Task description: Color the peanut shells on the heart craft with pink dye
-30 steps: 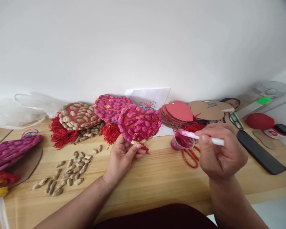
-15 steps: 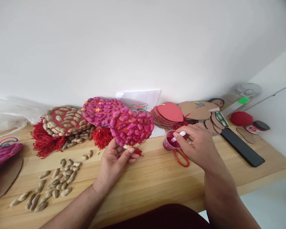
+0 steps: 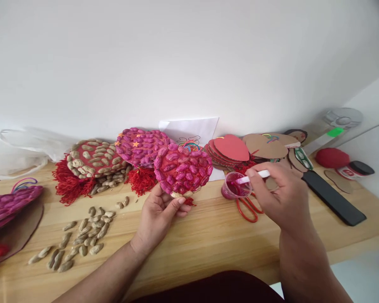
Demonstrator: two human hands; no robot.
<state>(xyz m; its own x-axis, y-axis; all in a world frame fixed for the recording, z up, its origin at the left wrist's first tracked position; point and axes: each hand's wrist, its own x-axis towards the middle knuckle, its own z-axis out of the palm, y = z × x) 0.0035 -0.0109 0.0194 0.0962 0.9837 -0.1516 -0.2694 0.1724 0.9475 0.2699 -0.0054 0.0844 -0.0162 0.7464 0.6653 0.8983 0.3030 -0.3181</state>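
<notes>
My left hand [image 3: 159,212] grips the lower tip of a heart-shaped piece [image 3: 183,169] covered in pink-painted peanut shells, holding it tilted up above the wooden table [image 3: 208,235]. My right hand [image 3: 279,198] pinches a white-handled brush [image 3: 255,176] whose tip dips into a small clear cup of pink paint [image 3: 235,186]. The cup stands on the table just right of the heart.
Loose peanuts [image 3: 82,237] lie at the left front. More peanut-covered hearts with red tassels [image 3: 94,162] sit behind, another [image 3: 9,202] at the far left. Red scissors [image 3: 248,208] lie under my right hand. Cardboard hearts [image 3: 230,148], a black bar [image 3: 333,197] and a plastic bag [image 3: 22,147] line the back.
My right hand moved the brush into the paint cup and keeps it there, its handle now tilted more to the right. The left hand keeps hold of the heart; the view shifted slightly.
</notes>
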